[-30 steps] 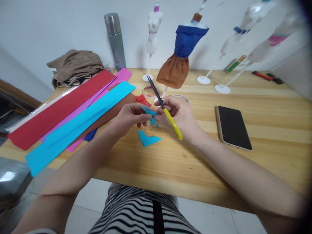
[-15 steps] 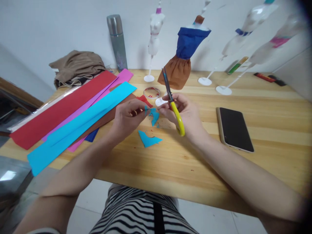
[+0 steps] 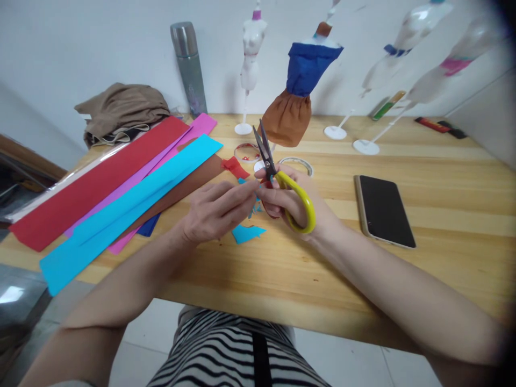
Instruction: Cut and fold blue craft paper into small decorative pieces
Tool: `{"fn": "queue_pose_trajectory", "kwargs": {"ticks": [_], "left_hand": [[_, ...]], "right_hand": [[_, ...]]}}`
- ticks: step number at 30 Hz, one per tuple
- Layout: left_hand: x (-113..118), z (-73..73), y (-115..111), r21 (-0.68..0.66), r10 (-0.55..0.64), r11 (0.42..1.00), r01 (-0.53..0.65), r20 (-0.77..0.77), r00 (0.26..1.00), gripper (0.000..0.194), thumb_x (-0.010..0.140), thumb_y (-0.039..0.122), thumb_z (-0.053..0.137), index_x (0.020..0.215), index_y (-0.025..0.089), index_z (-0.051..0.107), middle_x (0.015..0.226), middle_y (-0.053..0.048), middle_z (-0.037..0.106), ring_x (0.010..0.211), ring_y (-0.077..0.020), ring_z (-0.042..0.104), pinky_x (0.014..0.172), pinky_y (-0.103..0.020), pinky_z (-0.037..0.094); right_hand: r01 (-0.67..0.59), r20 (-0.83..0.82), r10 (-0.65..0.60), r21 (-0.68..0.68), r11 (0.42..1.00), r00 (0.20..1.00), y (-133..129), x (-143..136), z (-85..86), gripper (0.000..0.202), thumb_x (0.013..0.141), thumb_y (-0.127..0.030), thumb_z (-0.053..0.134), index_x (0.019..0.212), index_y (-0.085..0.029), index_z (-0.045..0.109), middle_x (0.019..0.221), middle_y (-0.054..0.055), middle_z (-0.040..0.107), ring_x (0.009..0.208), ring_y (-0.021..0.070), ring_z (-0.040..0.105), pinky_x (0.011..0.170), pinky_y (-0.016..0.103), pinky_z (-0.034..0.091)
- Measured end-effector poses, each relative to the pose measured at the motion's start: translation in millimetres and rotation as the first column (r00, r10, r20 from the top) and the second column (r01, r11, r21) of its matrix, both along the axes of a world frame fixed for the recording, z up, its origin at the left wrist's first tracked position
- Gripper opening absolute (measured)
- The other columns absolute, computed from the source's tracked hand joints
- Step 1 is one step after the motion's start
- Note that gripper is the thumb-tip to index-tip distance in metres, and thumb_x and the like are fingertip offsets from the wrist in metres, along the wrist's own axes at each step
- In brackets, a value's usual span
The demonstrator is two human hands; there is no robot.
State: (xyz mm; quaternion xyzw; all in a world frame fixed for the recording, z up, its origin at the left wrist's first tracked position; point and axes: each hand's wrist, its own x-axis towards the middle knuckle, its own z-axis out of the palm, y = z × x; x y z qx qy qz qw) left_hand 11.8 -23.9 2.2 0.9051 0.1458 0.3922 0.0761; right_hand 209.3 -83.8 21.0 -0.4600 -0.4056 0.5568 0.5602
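Yellow-handled scissors point(image 3: 300, 201) rest in my right hand point(image 3: 290, 196), its thumb and fingers wrapped about the handles. Their dark blades point up and away, slightly apart. My left hand point(image 3: 223, 207) is closed in a pinch, its fingertips meeting those of the right. A small piece of light blue crepe paper point(image 3: 242, 181) shows just behind the left fingers; most of it is hidden. Below the hands lies a larger blue paper scrap point(image 3: 246, 234), with tiny blue bits above it. A red paper piece point(image 3: 237, 167) lies just beyond my left hand.
Folded crepe paper strips, blue point(image 3: 133, 212) and red point(image 3: 100, 183) among them, lie at left. A phone point(image 3: 385, 210) is at right. Tape rolls point(image 3: 303, 161), a dressed mini mannequin point(image 3: 308, 70), several bare ones, a thermos point(image 3: 189, 75) and brown cloth point(image 3: 124, 107) stand behind.
My left hand has turned so its back faces up and covers the blue paper. My right hand has rotated the scissors, showing the handle loop wider and the blades apart.
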Motion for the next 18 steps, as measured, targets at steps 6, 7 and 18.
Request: {"fn": "queue_pose_trajectory", "kwargs": {"ticks": [6, 7, 18], "left_hand": [[3, -16.4, 11, 0.208, 0.097, 0.971, -0.117, 0.105, 0.99, 0.018, 0.107, 0.025, 0.064, 0.116, 0.028, 0.079, 0.123, -0.009, 0.083, 0.093, -0.0175, 0.076, 0.083, -0.033, 0.062], [4, -17.3, 13, 0.185, 0.114, 0.972, -0.145, 0.168, 0.979, 0.02, 0.107, 0.023, 0.064, 0.119, 0.027, 0.079, 0.126, -0.009, 0.082, 0.1, -0.0182, 0.077, 0.088, -0.032, 0.063], [18, 4.0, 6, -0.984, 0.08, -0.1, 0.146, 0.139, 0.987, 0.053, 0.078, 0.066, 0.087, 0.08, 0.015, 0.075, 0.079, -0.008, 0.076, 0.058, -0.0129, 0.065, 0.049, -0.024, 0.046]], "right_hand": [[0.045, 0.079, -0.051, 0.07, 0.996, 0.996, 4, 4, -2.5, 0.049, 0.058, -0.032, 0.098, 0.093, -0.024, 0.065, 0.061, -0.013, 0.049, 0.047, 0.0055, 0.042, 0.045, 0.023, 0.03], [0.06, 0.092, -0.068, 0.091, 0.994, 0.993, 4, 5, -1.9, 0.048, 0.06, -0.032, 0.097, 0.094, -0.024, 0.065, 0.062, -0.013, 0.05, 0.049, 0.0058, 0.042, 0.046, 0.023, 0.031], [-0.018, 0.081, 0.007, 0.138, 0.99, 0.997, 5, 5, 2.4, 0.046, 0.065, -0.03, 0.099, 0.091, -0.026, 0.062, 0.064, -0.011, 0.05, 0.046, 0.0048, 0.039, 0.047, 0.025, 0.04]]}}
